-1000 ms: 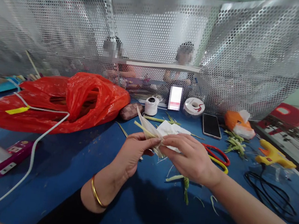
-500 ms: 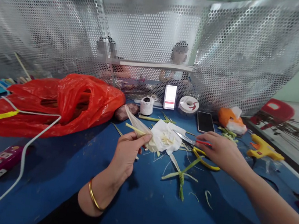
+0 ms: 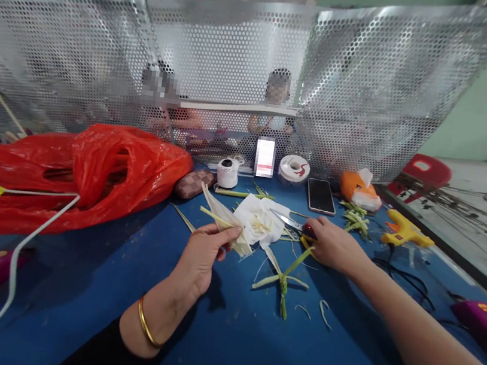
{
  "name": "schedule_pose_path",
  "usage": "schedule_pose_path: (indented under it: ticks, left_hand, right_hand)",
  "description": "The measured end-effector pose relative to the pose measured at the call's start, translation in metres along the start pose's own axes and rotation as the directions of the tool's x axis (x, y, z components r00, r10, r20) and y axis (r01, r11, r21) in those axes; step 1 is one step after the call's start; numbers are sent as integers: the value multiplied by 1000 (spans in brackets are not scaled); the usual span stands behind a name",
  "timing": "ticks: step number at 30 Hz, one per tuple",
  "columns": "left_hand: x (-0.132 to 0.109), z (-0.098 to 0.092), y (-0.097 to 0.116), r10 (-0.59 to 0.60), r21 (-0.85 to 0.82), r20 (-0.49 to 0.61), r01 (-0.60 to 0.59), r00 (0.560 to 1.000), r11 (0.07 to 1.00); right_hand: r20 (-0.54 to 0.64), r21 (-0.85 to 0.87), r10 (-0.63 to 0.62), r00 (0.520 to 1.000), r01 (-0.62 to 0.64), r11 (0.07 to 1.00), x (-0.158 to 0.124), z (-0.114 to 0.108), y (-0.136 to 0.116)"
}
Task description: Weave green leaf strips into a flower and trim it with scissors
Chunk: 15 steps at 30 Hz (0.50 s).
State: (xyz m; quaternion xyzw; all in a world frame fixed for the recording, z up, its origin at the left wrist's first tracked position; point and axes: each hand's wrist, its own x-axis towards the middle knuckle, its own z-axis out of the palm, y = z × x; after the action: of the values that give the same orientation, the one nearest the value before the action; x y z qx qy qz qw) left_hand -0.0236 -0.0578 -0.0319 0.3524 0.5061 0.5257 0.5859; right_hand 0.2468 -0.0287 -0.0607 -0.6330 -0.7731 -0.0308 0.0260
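A pale dried husk (image 3: 220, 211) is pinched between the thumb and fingers of my left hand (image 3: 206, 253). My right hand (image 3: 330, 243) is closed around the handles of scissors, whose blades (image 3: 286, 219) point left over a crumpled white tissue (image 3: 246, 210). Thin pale strips (image 3: 261, 226) lie on that tissue. Below it, a green woven piece (image 3: 283, 286) with several splayed strips rests on the blue table (image 3: 229, 349). My right fingers partly hide the scissors' handles and something yellow beneath them.
A red plastic bag (image 3: 135, 182) fills the left side, with a white cable across it. Behind stand thread (image 3: 227, 173), a lit phone (image 3: 265, 156), and a ribbon spool (image 3: 294, 169). A dark phone (image 3: 321, 196), tissue pack (image 3: 360, 190) and yellow glue gun (image 3: 406, 229) sit right.
The view has shifted right, so most things appear farther left. My right hand has closed more tightly round the scissors' handles. My left hand still holds the husk.
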Motion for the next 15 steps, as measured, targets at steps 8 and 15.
schedule_pose_path:
  ticks: [8, 15]
  left_hand:
    - [2, -2, 1, -130, -141, 28, 132, 991, 981]
    - [3, 0, 4, -54, -289, -69, 32, 996, 957]
  right_hand:
    - [4, 12, 45, 999, -45, 999, 5, 6, 8]
    - [-187, 56, 151, 971, -143, 988, 1, -8, 12]
